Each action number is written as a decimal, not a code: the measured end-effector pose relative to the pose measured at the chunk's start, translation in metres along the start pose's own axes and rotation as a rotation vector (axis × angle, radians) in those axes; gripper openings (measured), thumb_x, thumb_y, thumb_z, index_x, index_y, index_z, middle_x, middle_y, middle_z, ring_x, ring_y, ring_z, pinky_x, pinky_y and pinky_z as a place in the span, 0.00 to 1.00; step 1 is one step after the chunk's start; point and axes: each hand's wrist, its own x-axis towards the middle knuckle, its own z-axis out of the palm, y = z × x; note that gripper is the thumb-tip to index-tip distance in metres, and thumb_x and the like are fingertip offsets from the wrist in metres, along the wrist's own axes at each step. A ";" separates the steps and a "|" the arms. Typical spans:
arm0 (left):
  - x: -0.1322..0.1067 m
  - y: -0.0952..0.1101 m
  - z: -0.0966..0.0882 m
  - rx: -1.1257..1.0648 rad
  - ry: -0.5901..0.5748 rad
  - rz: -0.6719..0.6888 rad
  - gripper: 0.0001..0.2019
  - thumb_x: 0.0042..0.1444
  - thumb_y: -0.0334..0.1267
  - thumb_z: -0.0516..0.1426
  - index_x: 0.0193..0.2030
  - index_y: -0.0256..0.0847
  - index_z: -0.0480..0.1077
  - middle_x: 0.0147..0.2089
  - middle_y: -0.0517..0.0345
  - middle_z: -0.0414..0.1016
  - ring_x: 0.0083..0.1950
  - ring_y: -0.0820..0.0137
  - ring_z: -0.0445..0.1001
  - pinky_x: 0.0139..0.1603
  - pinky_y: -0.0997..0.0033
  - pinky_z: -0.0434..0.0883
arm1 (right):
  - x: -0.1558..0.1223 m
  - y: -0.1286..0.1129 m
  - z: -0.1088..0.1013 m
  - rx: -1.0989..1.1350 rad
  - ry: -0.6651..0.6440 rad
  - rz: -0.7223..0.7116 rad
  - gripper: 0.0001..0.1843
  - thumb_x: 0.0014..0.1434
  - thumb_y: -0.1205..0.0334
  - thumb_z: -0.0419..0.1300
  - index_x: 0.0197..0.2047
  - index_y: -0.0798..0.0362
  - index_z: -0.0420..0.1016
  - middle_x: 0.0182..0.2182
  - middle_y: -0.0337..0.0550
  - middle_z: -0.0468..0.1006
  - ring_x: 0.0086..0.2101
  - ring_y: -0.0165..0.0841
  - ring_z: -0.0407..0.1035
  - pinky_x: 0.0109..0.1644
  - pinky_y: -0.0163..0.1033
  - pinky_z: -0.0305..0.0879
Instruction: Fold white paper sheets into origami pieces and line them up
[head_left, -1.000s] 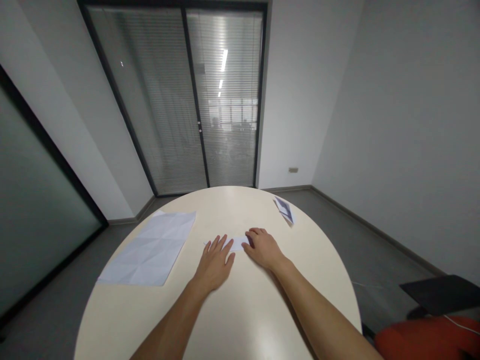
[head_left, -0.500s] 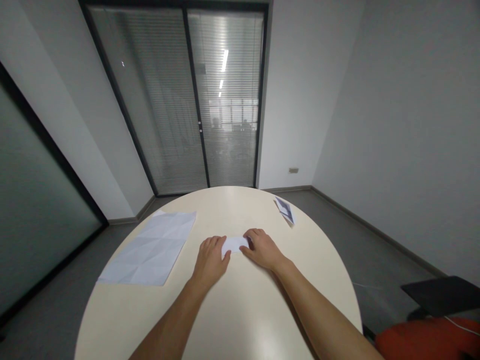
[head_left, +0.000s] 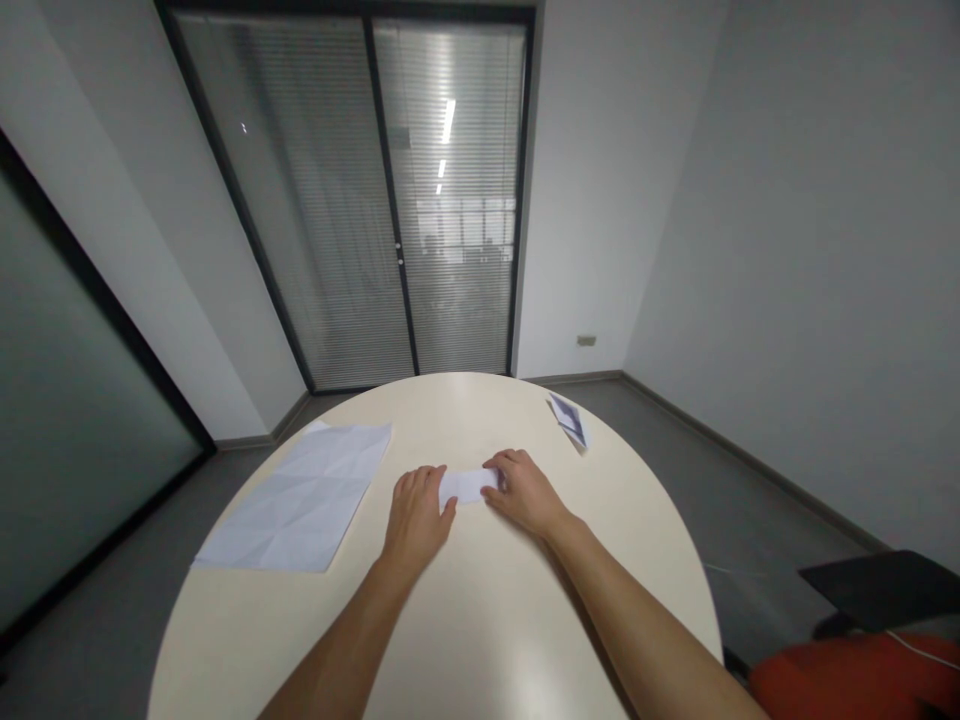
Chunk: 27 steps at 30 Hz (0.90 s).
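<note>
A small folded strip of white paper [head_left: 466, 486] lies across the middle of the round table, between my two hands. My left hand [head_left: 417, 512] grips its left end, thumb on the near side and fingers on the far side. At the right end, my right hand [head_left: 523, 492] pinches the paper between thumb and fingers. Both ends are partly hidden by the fingers. Left of my hands, a large creased white sheet [head_left: 307, 500] is spread flat near the table's edge.
The round cream table [head_left: 465, 620] fills the foreground. A folded paper piece with dark print [head_left: 569, 420] sits near its far right edge. An orange seat [head_left: 855, 678] and a black panel [head_left: 885, 588] are at lower right. Glass doors with blinds [head_left: 457, 300] stand beyond.
Both hands have shifted very slightly away from me and to the left with the folded paper. Their hold on its ends stays the same. The other papers have not moved.
</note>
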 end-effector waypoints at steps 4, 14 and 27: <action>0.002 -0.002 -0.001 -0.001 0.047 -0.017 0.19 0.62 0.36 0.57 0.60 0.41 0.69 0.54 0.48 0.73 0.55 0.56 0.70 0.61 0.53 0.65 | 0.001 0.000 -0.001 0.028 -0.024 0.014 0.18 0.61 0.65 0.59 0.54 0.53 0.77 0.49 0.46 0.81 0.51 0.39 0.70 0.57 0.39 0.63; 0.004 -0.003 -0.007 0.010 0.126 -0.014 0.22 0.65 0.34 0.52 0.66 0.39 0.65 0.63 0.45 0.72 0.63 0.53 0.66 0.67 0.49 0.62 | 0.003 0.010 0.001 0.041 -0.011 0.009 0.18 0.69 0.61 0.52 0.57 0.48 0.76 0.45 0.46 0.82 0.46 0.37 0.74 0.51 0.38 0.64; -0.006 -0.013 0.021 -0.132 0.063 0.003 0.27 0.66 0.39 0.50 0.71 0.35 0.57 0.70 0.43 0.65 0.73 0.52 0.58 0.72 0.47 0.60 | 0.000 0.038 -0.030 -0.271 0.214 0.479 0.23 0.66 0.72 0.47 0.58 0.52 0.75 0.44 0.55 0.80 0.44 0.44 0.75 0.45 0.43 0.64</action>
